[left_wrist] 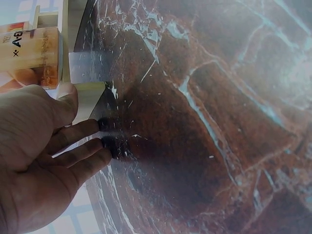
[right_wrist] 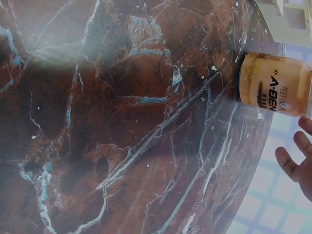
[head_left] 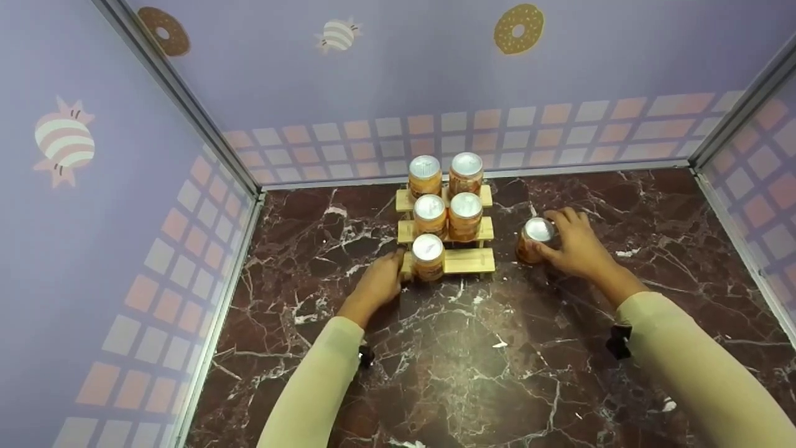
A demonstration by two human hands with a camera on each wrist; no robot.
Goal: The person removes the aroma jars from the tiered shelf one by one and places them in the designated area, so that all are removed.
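A light wooden three-step stand (head_left: 469,261) holds several orange cans with silver lids. The top and middle steps each carry two cans, such as the middle one (head_left: 465,218). A single can (head_left: 428,258) stands at the left of the lowest step. My left hand (head_left: 377,280) grips the left end of that step; in the left wrist view the thumb (left_wrist: 68,103) presses its edge and other fingers reach down toward the tabletop. My right hand (head_left: 575,242) holds another can (right_wrist: 273,84) near its lid, thumb in front and fingers behind. This can stands upright right of the stand.
The brown marble-patterned tabletop (head_left: 472,373) spreads around the stand. A lilac back wall (head_left: 410,74) with pale and pink squares rises behind it. Side panels (head_left: 143,224) close off left and right, with metal strips along their edges.
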